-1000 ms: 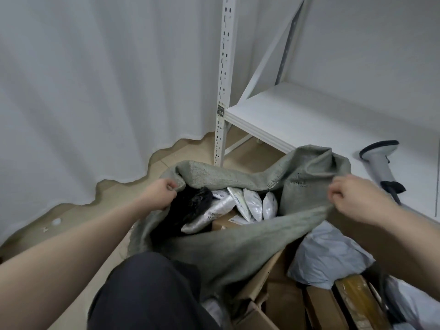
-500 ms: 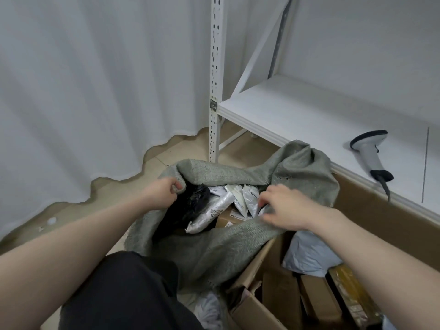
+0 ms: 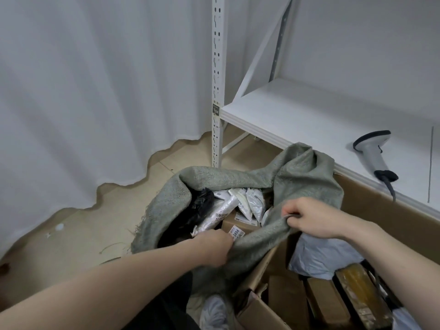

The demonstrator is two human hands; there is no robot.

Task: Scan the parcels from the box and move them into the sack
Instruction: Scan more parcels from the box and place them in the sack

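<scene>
At far left, bare tan floor (image 3: 78, 236) runs to the white curtain (image 3: 95, 91). Our left hand (image 3: 214, 247) grips the near rim of the grey-green woven sack (image 3: 304, 177), whose open mouth shows white plastic mailers (image 3: 252, 203), a black bag (image 3: 202, 206) and a small labelled carton (image 3: 238, 228). Our right hand (image 3: 314, 217) pinches the same rim further right. The sack drapes over the left wall of the brown cardboard box (image 3: 392, 215), which holds a grey poly parcel (image 3: 326, 256) and brown packets (image 3: 321, 298). A grey handheld scanner (image 3: 376, 151) lies near the front edge of the white shelf (image 3: 297, 110).
</scene>
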